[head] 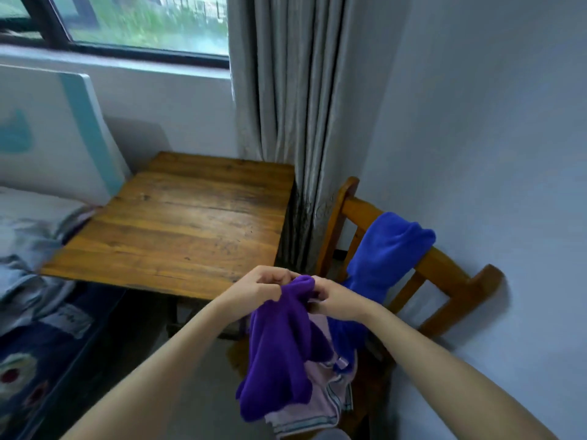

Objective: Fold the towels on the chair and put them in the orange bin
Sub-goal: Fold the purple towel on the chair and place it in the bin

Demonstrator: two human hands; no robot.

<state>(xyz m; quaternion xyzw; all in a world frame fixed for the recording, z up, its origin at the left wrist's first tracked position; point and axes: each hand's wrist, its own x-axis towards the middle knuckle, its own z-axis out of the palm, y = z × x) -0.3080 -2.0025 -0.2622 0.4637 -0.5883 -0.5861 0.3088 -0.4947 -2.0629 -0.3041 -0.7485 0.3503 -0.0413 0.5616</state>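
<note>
— Camera position?
— Single head-worn wide-angle view, looking forward and down over both forearms toward a room corner.
— Range?
— Close: the hands sit low in the centre, the wooden chair (pixel 438 274) just beyond on the right, the bench (pixel 178 223) ahead on the left.
— Upper field?
— Window (pixel 143 27) and curtain (pixel 286 90). The edges bow.

The chair (pixel 428 274) seat is almost wholly hidden under the purple towel (pixel 279 350), the pink towel (pixel 317 404) and the blue towel (pixel 384 252); its legs cannot be made out. The pink towel runs off the bottom edge. Fingertips of both hands sink into purple folds. The scene outside the window (pixel 152 23) is blurred
</note>
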